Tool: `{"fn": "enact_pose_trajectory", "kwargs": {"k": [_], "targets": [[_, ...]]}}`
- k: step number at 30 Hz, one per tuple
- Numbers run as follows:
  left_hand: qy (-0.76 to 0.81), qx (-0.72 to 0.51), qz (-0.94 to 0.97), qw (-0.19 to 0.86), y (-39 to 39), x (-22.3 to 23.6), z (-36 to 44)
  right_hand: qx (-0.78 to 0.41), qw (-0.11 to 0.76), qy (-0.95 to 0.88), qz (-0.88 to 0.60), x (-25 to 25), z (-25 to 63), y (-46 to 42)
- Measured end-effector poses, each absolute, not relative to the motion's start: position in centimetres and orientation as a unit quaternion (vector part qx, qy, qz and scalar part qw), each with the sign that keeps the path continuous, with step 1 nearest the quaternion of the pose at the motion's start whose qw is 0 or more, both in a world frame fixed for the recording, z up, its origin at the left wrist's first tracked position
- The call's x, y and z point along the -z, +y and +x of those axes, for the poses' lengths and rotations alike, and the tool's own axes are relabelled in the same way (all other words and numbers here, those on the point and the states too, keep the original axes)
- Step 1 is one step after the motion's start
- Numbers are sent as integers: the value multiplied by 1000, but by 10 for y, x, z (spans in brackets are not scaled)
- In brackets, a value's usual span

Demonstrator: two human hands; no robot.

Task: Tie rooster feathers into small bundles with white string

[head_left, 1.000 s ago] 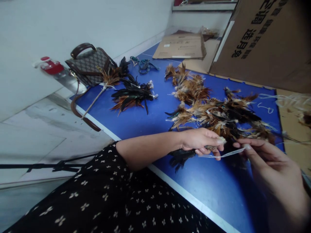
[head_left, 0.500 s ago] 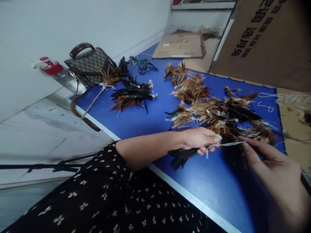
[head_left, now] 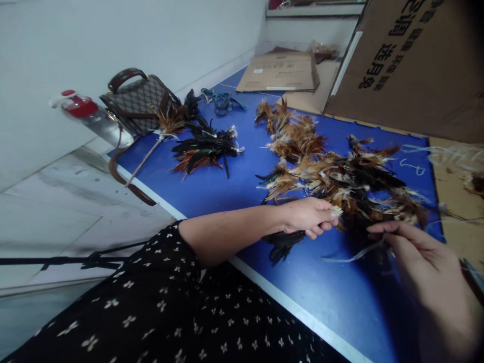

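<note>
My left hand (head_left: 308, 216) is closed round a small bundle of dark feathers (head_left: 282, 242), whose tips hang below the hand over the blue table (head_left: 234, 186). A pale strip of string (head_left: 353, 254) trails from my right hand (head_left: 419, 257), which pinches it just right of the left hand. Both hands hover near the front edge of a big heap of brown and black feathers (head_left: 340, 176).
A second feather bunch (head_left: 206, 148) and a feather duster on a stick (head_left: 159, 133) lie at the left. A patterned handbag (head_left: 138, 103) and a red-capped bottle (head_left: 88, 116) sit at the table's left end. Cardboard boxes (head_left: 412, 65) stand behind.
The string was stretched taut between both hands; now it has come free of the left hand's bundle and hangs loose from my right hand, which has dropped slightly.
</note>
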State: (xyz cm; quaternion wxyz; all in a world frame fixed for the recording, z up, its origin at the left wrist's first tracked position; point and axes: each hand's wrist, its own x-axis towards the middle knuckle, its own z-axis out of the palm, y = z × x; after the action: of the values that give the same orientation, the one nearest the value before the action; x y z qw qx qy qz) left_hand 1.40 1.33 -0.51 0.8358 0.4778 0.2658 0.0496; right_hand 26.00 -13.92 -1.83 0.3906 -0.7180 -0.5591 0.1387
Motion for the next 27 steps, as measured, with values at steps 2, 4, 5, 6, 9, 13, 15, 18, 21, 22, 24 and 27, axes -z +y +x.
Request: {"fn": "enact_pose_trajectory", "kwargs": {"k": [2, 4, 5, 6, 9, 13, 15, 18, 21, 22, 24, 27], "targets": [[263, -44, 476, 838, 13, 4, 14, -89, 381, -626, -675, 14, 257, -137], [258, -38, 474, 841, 12, 3, 14, -44, 382, -673, -632, 11, 251, -134], [258, -37, 474, 841, 11, 2, 14, -40, 384, -686, -617, 11, 248, -133], [258, -37, 474, 841, 10, 1, 14, -49, 385, -696, -604, 11, 244, -133], [255, -35, 477, 840, 7, -2, 14, -98, 384, -720, -570, 16, 234, -131], [258, -27, 482, 837, 5, -7, 14, -100, 385, -741, -541, 25, 225, -128], [269, -23, 485, 832, 4, -9, 13, -80, 383, -752, -530, 27, 224, -127], [271, -36, 489, 828, 6, -10, 13, -7, 367, -758, -539, 23, 225, -125], [259, -80, 485, 831, 11, -8, 13, 73, 352, -751, -554, 13, 229, -126], [257, -97, 483, 831, 13, -7, 14, 75, 341, -760, -548, 11, 229, -127], [261, -122, 481, 828, 17, -5, 14, 48, 307, -798, -516, 12, 229, -128], [273, -138, 490, 817, 22, -4, 14, 18, 261, -848, -460, 25, 223, -127]]}}
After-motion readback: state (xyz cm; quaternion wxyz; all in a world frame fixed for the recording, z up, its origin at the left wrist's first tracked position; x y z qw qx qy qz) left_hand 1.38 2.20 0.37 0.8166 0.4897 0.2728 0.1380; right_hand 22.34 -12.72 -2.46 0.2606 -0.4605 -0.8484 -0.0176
